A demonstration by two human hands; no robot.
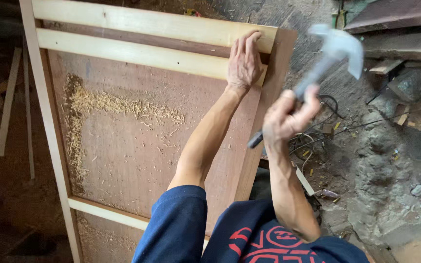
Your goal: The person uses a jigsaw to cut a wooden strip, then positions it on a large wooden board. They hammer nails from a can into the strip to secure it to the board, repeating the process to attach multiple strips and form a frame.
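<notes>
Gripping a claw hammer [334, 48] by its handle, the right hand [288, 114] holds it raised at the upper right of the frame, the head blurred. The left hand [244, 61] lies flat, fingers curled over the pale wooden slat [137, 54] at the right edge of the reddish plywood panel [132, 146], near the top centre. Sawdust [103, 104] lies scattered across the panel's left half. A blow landing off line could likely catch the left fingers, since they rest right on the slat. Any nail is too small or hidden to make out, and the hammer's face is smeared. Cables and rubble [381, 160] crowd the floor at the right.
</notes>
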